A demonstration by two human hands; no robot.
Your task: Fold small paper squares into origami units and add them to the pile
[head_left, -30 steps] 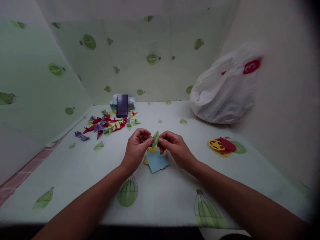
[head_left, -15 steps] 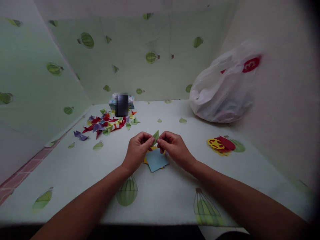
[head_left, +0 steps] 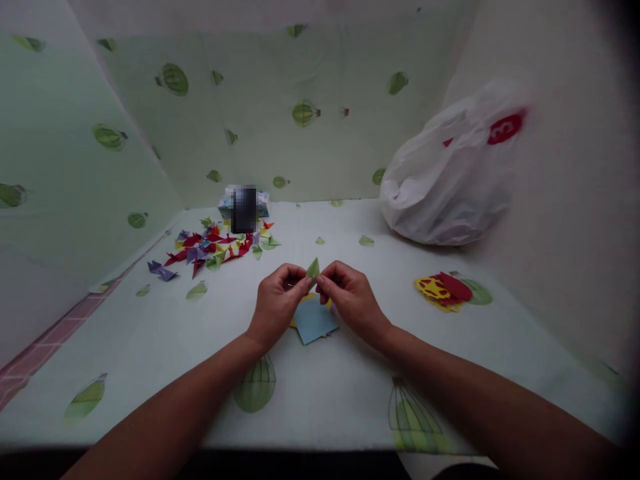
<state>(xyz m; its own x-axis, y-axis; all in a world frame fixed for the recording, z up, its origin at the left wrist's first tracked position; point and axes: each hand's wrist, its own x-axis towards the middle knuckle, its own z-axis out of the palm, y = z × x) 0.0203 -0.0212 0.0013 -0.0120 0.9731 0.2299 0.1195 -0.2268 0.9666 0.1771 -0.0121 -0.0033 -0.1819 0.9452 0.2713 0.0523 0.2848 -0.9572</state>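
Note:
A small piece of folded green paper (head_left: 313, 269) points upward between my two hands. My left hand (head_left: 281, 300) pinches its left side between thumb and fingers. On its right side my right hand (head_left: 351, 298) grips the lower edge the same way; the fingertips hide the paper's bottom part. Right below the hands lies a blue paper square (head_left: 315, 321) on top of a small stack, with yellow sheet edges (head_left: 294, 323) showing from under it.
Many folded paper pieces (head_left: 200, 252) in several colours lie in a heap at the back left. A dark phone-like object (head_left: 244, 210) leans on a tissue box (head_left: 226, 205) behind them. Red and yellow paper cutouts (head_left: 453, 288) lie right; a white plastic bag (head_left: 440, 193) stands behind.
The green paper has turned slightly between my fingers and now shows a broader face. Both hands have barely shifted.

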